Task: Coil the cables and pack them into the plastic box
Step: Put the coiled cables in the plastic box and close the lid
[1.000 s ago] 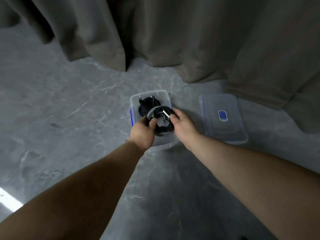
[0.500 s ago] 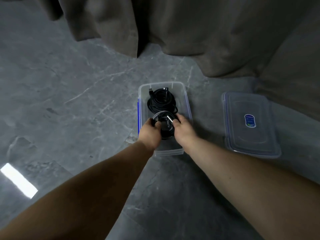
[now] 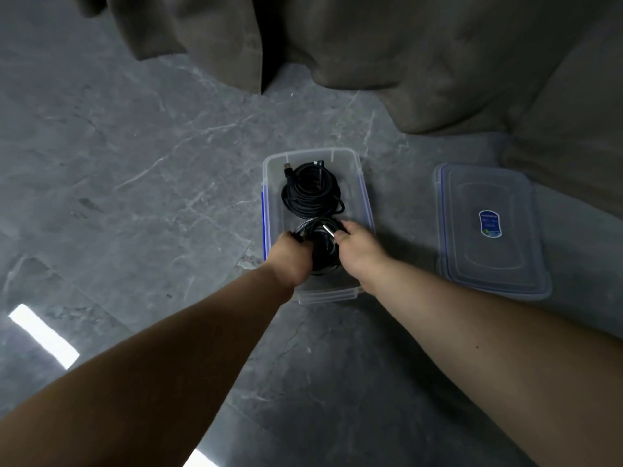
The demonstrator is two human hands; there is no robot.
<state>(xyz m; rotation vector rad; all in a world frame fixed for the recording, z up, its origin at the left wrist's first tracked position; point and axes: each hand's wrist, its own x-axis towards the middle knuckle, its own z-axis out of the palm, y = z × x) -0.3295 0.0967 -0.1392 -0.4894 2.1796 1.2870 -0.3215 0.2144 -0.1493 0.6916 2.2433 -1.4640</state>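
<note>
A clear plastic box [image 3: 365, 210] with blue side clips stands open on the grey floor. In its far half lies a coiled black cable [image 3: 308, 188] with its plugs at the top. A second coil, a black and silver braided cable [image 3: 322, 246], sits in the near half. My left hand [image 3: 291, 257] grips that coil's left side and my right hand [image 3: 357, 251] holds its right side, thumb by a silver plug. Both hands reach down inside the box, hiding most of the coil.
The box's clear lid [image 3: 488, 230], with a blue sticker, lies flat on the floor to the right. Brown curtains [image 3: 371, 45] hang along the back, reaching the floor behind the box and lid. Bright light patches [image 3: 43, 335] reflect at lower left.
My hands have lowered the second coil deeper into the near half of the box. The camera has moved closer, so the box and lid look larger.
</note>
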